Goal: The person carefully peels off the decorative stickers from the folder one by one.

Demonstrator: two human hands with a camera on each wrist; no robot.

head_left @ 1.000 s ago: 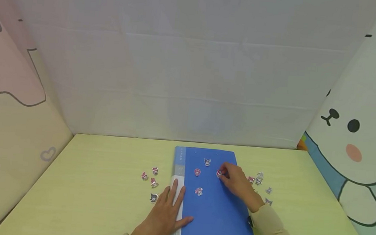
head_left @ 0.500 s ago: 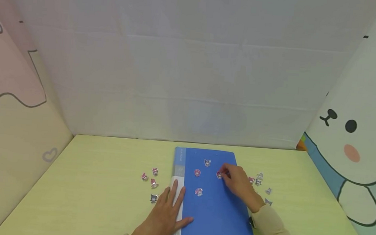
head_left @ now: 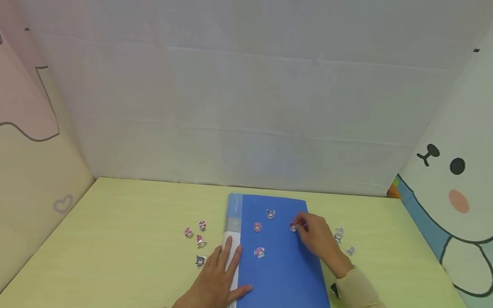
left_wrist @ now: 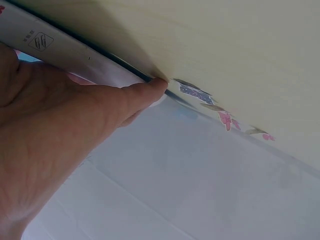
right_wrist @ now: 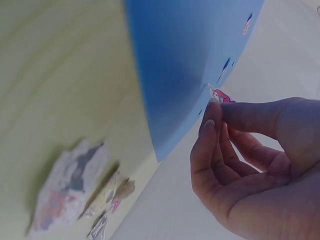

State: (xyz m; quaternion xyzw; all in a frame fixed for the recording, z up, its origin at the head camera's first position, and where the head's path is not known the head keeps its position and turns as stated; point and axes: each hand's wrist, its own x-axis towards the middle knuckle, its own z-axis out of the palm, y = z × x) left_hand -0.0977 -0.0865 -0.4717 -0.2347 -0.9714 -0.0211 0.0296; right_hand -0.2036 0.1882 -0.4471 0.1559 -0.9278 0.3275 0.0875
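A blue folder [head_left: 281,284] with a pale spine lies on the table. My left hand [head_left: 213,285] rests flat on its spine side, fingers spread and the thumb over the blue cover. In the left wrist view, fingers [left_wrist: 142,92] reach past the spine's edge. My right hand [head_left: 318,236] pinches a small cartoon sticker [head_left: 293,227] between thumb and index finger, over the folder's upper right part. The right wrist view shows this sticker's pink and white figure [right_wrist: 220,94] at the fingertips. Several other stickers are on the cover, among them a pink one [head_left: 257,227] and a dark-eared one [head_left: 270,214].
Left of the folder lie several loose stickers, including a dark one [head_left: 200,260] near my left fingers. More loose stickers [head_left: 338,234] lie to the right, partly hidden by my right arm. A white sheet [head_left: 242,100] stands behind the table [head_left: 124,241].
My right hand has shifted slightly to the right, and the pinched sticker has moved with it. The left hand keeps its place on the folder.
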